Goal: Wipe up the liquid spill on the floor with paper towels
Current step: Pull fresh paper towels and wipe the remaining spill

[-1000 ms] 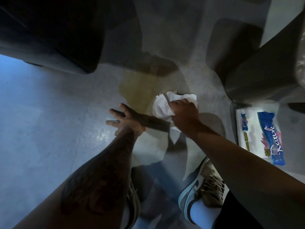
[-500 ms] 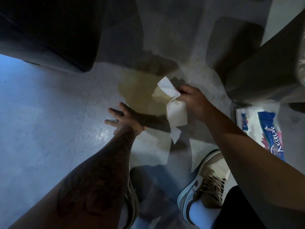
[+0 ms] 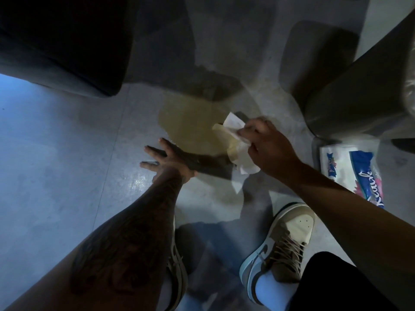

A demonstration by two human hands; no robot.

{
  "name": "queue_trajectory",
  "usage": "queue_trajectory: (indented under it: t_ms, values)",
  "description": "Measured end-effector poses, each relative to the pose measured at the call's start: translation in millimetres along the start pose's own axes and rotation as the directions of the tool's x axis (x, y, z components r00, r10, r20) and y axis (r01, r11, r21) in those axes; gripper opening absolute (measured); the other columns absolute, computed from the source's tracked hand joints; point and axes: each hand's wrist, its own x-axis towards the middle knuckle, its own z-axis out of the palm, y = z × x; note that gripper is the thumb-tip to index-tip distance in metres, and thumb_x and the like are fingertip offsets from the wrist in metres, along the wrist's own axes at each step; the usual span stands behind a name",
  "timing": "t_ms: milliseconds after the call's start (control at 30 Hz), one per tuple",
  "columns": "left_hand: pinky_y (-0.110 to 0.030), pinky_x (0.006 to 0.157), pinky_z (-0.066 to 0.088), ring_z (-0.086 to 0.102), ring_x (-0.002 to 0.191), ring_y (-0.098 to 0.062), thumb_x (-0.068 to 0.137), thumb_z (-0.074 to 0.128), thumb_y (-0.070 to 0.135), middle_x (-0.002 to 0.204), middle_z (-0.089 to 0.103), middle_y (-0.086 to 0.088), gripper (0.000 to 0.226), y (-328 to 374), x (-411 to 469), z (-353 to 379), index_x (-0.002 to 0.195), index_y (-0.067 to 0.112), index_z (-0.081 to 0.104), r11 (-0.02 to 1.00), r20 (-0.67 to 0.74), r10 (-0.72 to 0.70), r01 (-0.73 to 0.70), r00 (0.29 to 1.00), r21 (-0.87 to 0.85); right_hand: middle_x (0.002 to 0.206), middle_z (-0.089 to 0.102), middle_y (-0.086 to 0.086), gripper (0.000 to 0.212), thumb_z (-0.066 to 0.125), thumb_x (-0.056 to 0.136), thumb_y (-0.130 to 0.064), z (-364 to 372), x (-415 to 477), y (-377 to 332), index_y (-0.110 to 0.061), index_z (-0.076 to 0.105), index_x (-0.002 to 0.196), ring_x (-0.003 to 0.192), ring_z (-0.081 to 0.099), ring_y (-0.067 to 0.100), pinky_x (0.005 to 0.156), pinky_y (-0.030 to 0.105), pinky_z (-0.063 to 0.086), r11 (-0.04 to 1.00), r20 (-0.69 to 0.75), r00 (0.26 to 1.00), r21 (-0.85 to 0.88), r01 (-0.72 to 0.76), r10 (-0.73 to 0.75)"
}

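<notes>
Yellow spill (image 3: 190,124), paper towel (image 3: 238,153) at right edge

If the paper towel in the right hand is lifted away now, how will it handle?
Probably floppy: the paper towel hangs in loose folds from the grip of the right hand. Its lower part looks stained yellow like the spill, so likely soaked, heavier and apt to tear or drip. Pushed, it should slide easily on the glossy floor.
</notes>
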Motion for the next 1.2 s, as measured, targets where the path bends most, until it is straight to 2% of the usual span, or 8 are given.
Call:
queue_trajectory:
  t_ms: [167,367,533,667,867,967,1067,1200]
  values:
    - [-0.070,0.113,0.019,-0.024,0.143,-0.057,0.071,0.088,0.034,0.158,-0.036,-0.020,0.140,2.0,-1.2,-1.6,0.154,0.027,-0.024,1.000,0.003,-0.004,0.004,1.000,0.009,0.154,0.039,0.008,0.058,0.064,0.081,-0.007,15.1,-0.2,1.1,-0.023,0.054,0.136,0.122,0.051,0.033,0.088,0.044,0.054,0.970,0.265,0.963,-0.213,0.114,-0.055]
    - [-0.074,0.111,0.015,-0.023,0.143,-0.057,0.065,0.089,0.046,0.159,-0.031,-0.023,0.147,0.7,4.3,2.0,0.154,0.022,-0.025,0.993,-0.013,0.017,-0.015,1.000,0.120,0.133,0.056,0.006,0.040,0.066,0.081,-0.034,27.0,15.6,-3.2,-0.021,0.067,0.119,0.107,0.053,0.028,0.086,0.041,0.048,0.931,0.257,0.965,-0.339,0.135,-0.047]
    - [-0.073,0.108,0.026,-0.018,0.144,-0.058,0.065,0.091,0.037,0.159,-0.034,-0.019,0.145,4.1,2.3,1.6,0.153,0.031,-0.024,0.997,-0.023,-0.050,0.051,0.998,0.053,0.100,0.067,0.016,0.032,0.068,0.071,-0.015,37.5,26.6,-2.4,-0.011,0.071,0.102,0.088,0.063,0.038,0.074,0.044,0.053,0.979,0.206,0.974,-0.161,0.125,-0.091]
    - [-0.070,0.111,0.024,-0.014,0.146,-0.057,0.065,0.092,0.034,0.160,-0.032,-0.020,0.145,5.6,1.7,2.3,0.154,0.028,-0.023,0.994,-0.042,-0.069,0.073,0.997,0.078,0.103,0.068,0.016,0.041,0.068,0.080,-0.018,17.6,40.4,-14.2,-0.015,0.059,0.120,0.093,0.065,0.038,0.074,0.036,0.046,0.976,0.159,0.967,0.058,-0.210,0.199]
    - [-0.072,0.111,0.024,-0.022,0.143,-0.058,0.068,0.090,0.031,0.158,-0.038,-0.017,0.143,3.0,1.9,-0.8,0.154,0.031,-0.025,0.999,0.013,-0.032,0.032,0.999,0.000,0.098,0.062,-0.001,0.036,0.077,0.079,-0.028,16.2,43.6,-10.0,-0.018,0.049,0.101,0.083,0.060,0.013,0.070,0.029,0.049,0.713,0.156,0.882,0.535,-0.454,0.444]
    - [-0.072,0.113,0.020,-0.015,0.146,-0.057,0.067,0.090,0.038,0.160,-0.030,-0.019,0.141,1.1,1.9,1.8,0.156,0.028,-0.019,0.999,-0.044,-0.012,0.013,0.999,0.035,0.095,0.057,0.003,0.021,0.071,0.079,-0.031,30.7,42.2,0.2,-0.019,0.054,0.084,0.085,0.055,0.019,0.073,0.033,0.045,0.895,-0.071,0.924,0.284,-0.344,0.377]
    - [-0.073,0.115,0.009,-0.006,0.147,-0.056,0.068,0.088,0.047,0.162,-0.021,-0.024,0.138,-6.1,2.8,5.8,0.159,0.022,-0.013,0.994,-0.079,0.077,-0.070,0.994,0.089,0.099,0.060,0.008,0.022,0.052,0.093,-0.034,35.0,39.4,3.4,-0.018,0.068,0.091,0.094,0.057,0.029,0.077,0.038,0.045,0.966,-0.022,0.966,0.005,-0.259,0.259]
    - [-0.074,0.114,0.008,-0.005,0.147,-0.057,0.068,0.087,0.047,0.161,-0.020,-0.026,0.137,-7.8,4.3,7.0,0.159,0.020,-0.012,0.993,-0.095,0.085,-0.076,0.992,0.093,0.101,0.065,0.013,0.026,0.048,0.087,-0.017,24.8,29.9,-8.2,-0.009,0.068,0.101,0.091,0.058,0.031,0.076,0.037,0.047,0.974,-0.221,0.951,0.119,-0.193,0.215]
